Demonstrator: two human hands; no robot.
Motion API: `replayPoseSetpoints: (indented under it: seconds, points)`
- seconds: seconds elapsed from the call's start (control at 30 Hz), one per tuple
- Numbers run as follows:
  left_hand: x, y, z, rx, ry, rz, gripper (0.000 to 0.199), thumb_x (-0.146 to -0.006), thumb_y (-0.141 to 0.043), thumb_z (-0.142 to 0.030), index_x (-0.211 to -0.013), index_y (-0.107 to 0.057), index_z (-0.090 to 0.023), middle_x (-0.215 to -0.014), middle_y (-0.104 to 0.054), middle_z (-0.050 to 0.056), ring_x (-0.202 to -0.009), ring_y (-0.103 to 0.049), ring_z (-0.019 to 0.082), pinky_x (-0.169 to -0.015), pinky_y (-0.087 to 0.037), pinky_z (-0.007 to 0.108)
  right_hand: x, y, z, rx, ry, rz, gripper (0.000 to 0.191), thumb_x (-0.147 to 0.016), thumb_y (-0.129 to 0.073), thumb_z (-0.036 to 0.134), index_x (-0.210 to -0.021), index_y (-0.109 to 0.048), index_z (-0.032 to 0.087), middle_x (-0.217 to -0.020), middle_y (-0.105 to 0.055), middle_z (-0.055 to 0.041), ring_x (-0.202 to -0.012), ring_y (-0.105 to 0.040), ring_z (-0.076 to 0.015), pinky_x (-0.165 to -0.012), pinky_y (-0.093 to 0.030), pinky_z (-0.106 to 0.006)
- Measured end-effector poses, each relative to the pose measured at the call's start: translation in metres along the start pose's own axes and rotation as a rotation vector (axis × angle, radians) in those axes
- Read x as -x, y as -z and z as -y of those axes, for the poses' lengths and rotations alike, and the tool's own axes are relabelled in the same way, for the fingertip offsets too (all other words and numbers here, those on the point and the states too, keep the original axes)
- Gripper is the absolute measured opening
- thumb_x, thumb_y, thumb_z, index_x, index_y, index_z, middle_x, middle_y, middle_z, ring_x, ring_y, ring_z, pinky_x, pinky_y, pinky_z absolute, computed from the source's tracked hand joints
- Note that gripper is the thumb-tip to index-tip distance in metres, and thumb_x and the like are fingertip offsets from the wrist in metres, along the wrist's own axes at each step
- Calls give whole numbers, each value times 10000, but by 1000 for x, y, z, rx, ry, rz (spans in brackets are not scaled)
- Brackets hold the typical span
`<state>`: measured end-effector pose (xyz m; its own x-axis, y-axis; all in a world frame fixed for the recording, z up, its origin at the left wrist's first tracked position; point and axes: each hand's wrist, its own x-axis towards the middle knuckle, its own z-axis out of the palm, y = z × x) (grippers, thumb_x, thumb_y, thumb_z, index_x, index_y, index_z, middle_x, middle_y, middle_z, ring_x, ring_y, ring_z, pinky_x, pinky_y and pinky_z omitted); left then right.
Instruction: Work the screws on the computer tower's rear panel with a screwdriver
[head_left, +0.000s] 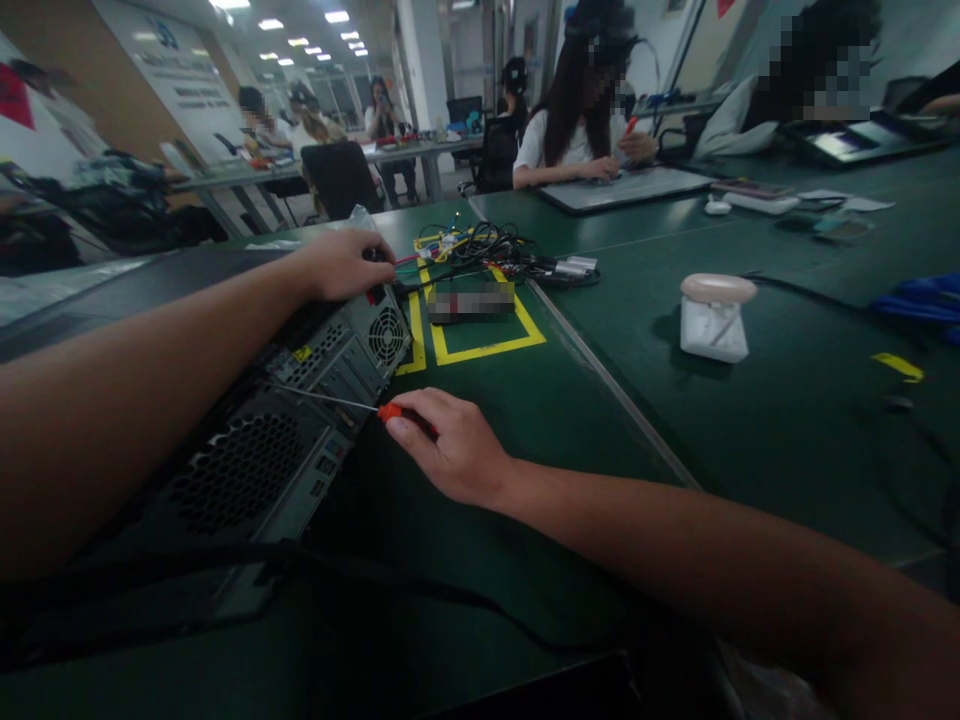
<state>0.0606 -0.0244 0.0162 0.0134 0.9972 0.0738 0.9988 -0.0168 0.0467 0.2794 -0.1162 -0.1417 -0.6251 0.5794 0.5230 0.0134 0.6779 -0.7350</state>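
A desktop computer case [341, 365] lies tilted at the left, its back panel with vents and slots facing me. My right hand [454, 445] is closed around the orange-red handle of a screwdriver [330, 399]. The screwdriver's long shaft points left across the back panel, and its tip meets the panel near the slot covers. My left hand [349, 262] reaches over the case to its far corner, fingers curled. Something dark shows between its thumb and fingers, too small to tell what.
Tangled cables [495, 245] lie beyond the case beside yellow tape [491, 352] on the green table [600, 480]. A white earphone case [714, 318] stands at the right, with blue cable [919, 305] farther right. A black strap [420, 590] crosses in front. Co-workers sit across the table.
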Motion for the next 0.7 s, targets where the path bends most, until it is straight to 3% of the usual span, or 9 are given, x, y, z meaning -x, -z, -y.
replayPoseSetpoints:
  seconds: [0.13, 0.3, 0.7]
  points:
    - [-4, -3, 5, 16, -7, -10, 609, -893, -540, -469, -1329, -748, -97, -1287, -758, 174, -1097, -689, 313, -1058, -513, 430, 0, 1, 2, -45, -32, 18, 281, -1094, -610, 453, -1258, -639, 226, -1199, -755, -77, -1064, -723, -226, -959, -556, -387]
    - [-12, -7, 15, 42, 18, -34, 560, -813, -607, -512, -1267, -797, -245, -1219, -793, 122, -1115, -711, 372, -1045, -542, 485, 0, 1, 2, -51, -49, 13, 248, -1023, -669, 419, -1172, -601, 233, -1104, -734, -53, -956, -700, -220, -907, -553, -391]
    - [-12, -7, 16, 57, -6, -36, 569, -786, -614, -501, -1260, -801, -248, -1222, -789, 139, -1167, -695, 410, -1074, -530, 530, -1, 1, 2, -79, -10, 7, 176, -1045, -639, 393, -1103, -612, 229, -1066, -713, -45, -940, -673, -207, -903, -532, -378]
